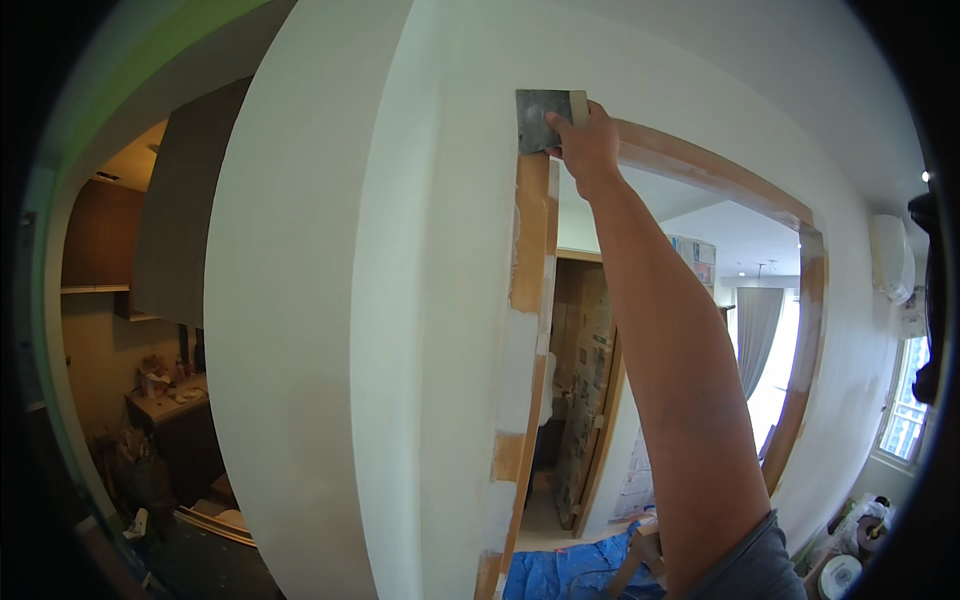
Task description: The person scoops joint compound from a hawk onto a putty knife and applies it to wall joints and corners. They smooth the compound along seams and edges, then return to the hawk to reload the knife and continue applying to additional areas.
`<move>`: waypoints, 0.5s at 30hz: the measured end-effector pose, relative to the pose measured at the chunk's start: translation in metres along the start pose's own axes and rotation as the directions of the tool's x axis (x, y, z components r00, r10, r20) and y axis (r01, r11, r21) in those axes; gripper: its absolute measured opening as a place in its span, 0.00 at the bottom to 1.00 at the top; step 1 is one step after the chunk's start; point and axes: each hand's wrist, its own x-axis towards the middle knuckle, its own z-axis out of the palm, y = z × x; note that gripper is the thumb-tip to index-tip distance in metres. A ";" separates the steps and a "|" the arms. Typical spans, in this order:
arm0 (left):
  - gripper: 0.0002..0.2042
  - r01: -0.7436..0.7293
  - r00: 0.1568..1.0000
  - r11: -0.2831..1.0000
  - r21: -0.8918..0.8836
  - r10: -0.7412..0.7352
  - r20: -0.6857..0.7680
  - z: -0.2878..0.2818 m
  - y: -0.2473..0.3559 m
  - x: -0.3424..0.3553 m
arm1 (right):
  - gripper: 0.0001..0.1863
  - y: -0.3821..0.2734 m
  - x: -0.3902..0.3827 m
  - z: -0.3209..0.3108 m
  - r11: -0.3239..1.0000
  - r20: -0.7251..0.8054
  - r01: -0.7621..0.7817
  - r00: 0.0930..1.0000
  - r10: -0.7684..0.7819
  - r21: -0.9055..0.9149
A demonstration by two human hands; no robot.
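Note:
My right arm reaches up in front of me, and my right hand (590,145) is closed around a flat putty scraper (541,118). The scraper has a wide grey metal blade and a tan strip along its right edge. My thumb lies across the blade; the other fingers are mostly hidden behind. Its blade is at the upper left corner of the wooden opening frame (530,230), against or very near the white wall (470,250). Patches of pale filler (516,360) show along the frame's left upright. My left hand is out of the picture.
Blue sheeting (570,572) covers floor below the opening. Through it show a doorway (580,380) and a grey curtain (762,335). An air conditioner (890,258) hangs at right above rolls of material (840,577). A dim room with a cluttered counter (170,395) lies left.

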 end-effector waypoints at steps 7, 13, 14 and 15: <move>0.22 0.006 0.997 1.000 -0.015 -0.007 -0.072 0.036 0.010 -0.013 | 0.30 -0.002 -0.002 -0.003 1.000 0.113 -0.013 0.993 0.016 -0.025; 0.22 -0.009 0.992 0.999 -0.043 0.004 -0.126 0.042 0.005 -0.013 | 0.30 0.000 -0.006 0.001 1.000 0.000 0.013 1.000 -0.013 -0.022; 0.22 -0.003 0.995 0.999 -0.036 0.000 -0.098 0.042 0.005 -0.014 | 0.30 0.000 -0.005 0.001 1.000 0.017 0.016 1.000 -0.016 -0.018; 0.22 0.002 0.997 1.000 -0.030 -0.004 -0.071 0.041 0.006 -0.015 | 0.30 0.000 -0.005 0.000 1.000 0.049 0.014 0.999 -0.014 -0.009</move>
